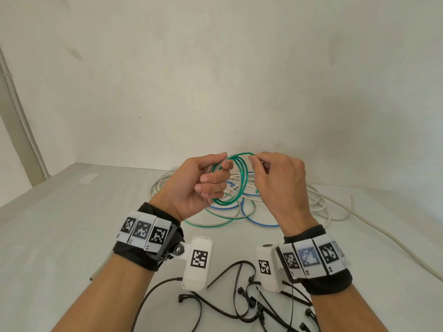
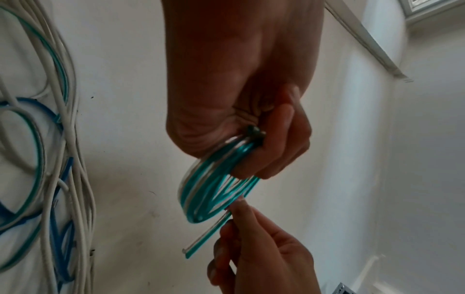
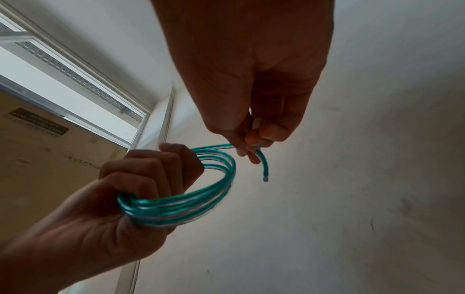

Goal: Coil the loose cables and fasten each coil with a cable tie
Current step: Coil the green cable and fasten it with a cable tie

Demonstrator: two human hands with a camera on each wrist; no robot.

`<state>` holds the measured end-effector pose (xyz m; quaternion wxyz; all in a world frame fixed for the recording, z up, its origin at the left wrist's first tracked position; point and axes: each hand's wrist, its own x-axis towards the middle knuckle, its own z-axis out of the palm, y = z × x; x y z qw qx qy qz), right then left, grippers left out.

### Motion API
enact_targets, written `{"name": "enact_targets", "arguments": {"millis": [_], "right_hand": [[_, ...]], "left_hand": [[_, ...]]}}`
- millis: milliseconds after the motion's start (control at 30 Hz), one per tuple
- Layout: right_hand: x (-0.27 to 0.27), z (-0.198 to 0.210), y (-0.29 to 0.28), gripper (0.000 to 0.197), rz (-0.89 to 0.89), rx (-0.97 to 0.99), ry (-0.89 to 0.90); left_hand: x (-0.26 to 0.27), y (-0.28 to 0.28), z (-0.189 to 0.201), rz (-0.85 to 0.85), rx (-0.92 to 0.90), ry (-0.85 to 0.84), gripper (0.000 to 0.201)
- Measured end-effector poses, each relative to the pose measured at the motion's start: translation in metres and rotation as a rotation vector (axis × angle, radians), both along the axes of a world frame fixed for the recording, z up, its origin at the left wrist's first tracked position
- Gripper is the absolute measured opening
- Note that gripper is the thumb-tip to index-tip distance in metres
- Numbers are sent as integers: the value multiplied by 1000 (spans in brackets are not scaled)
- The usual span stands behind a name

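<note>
I see my left hand (image 1: 199, 185) curled round a glossy green-and-clear cable coil (image 1: 236, 180), several round loops bunched in the fist and fanning out toward 3 o'clock. My right hand (image 1: 279, 180) pinches the coil's free end (image 3: 263, 165) between thumb and fingertips at the top of the loops, the cut tip sticking out past them. Beyond, at 12 o'clock, loose white, blue and green cables (image 1: 242, 207) sprawl on the matte grey table (image 1: 60, 224). Thin black cable ties (image 1: 242, 305) lie tangled at 6 o'clock
</note>
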<state>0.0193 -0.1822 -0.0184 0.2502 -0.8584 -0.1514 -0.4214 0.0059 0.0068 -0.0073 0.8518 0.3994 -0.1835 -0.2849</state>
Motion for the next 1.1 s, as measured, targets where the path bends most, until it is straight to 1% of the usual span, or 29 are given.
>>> {"name": "enact_targets", "arguments": {"millis": [100, 167, 200, 267, 333, 400, 433, 500, 567, 667, 733, 767, 867, 900, 967, 1033, 1100], "right_hand": [[-2, 3, -2, 43, -15, 3, 21], [-4, 3, -2, 46, -7, 8, 70], [-4, 2, -1, 48, 5, 8, 117], [-5, 3, -1, 47, 82, -14, 228], [-6, 5, -3, 40, 192, -21, 335], [-4, 6, -6, 29, 277, 1, 450], [-4, 7, -8, 27, 309, 23, 518], [-4, 7, -8, 31, 359, 85, 645], [-6, 9, -5, 35, 419, 210, 761], [-11, 13, 3, 40, 558, 555, 924], [-14, 13, 11, 47, 632, 761, 968], [-15, 12, 14, 48, 674, 875, 974], [-17, 11, 21, 37, 785, 1189, 1006], [-17, 11, 21, 34, 812, 1252, 1029], [-17, 13, 21, 31, 845, 1311, 1063], [-19, 16, 20, 33, 871, 1306, 1086], [-23, 18, 21, 36, 889, 1262, 1105]], "left_hand": [[-1, 3, 1, -10, 12, -18, 37], [0, 3, 1, -14, -12, -4, 36], [0, 2, 1, -6, -31, 13, 36], [3, 1, -2, 38, -62, 53, 35], [5, 1, -5, 82, -94, 82, 34], [9, 1, -9, 114, -126, 98, 35], [10, 1, -11, 126, -136, 104, 35], [11, 0, -13, 148, -138, 110, 36], [11, -2, -14, 169, -124, 112, 37], [10, -6, -13, 171, -80, 111, 41], [7, -10, -12, 179, -54, 103, 43], [6, -13, -12, 193, -54, 98, 44], [5, -18, -12, 238, -59, 81, 45], [4, -19, -12, 245, -58, 72, 45], [4, -19, -10, 255, -57, 51, 46], [3, -18, -7, 261, -68, 42, 46], [4, -17, -7, 254, -96, 62, 48]]}}
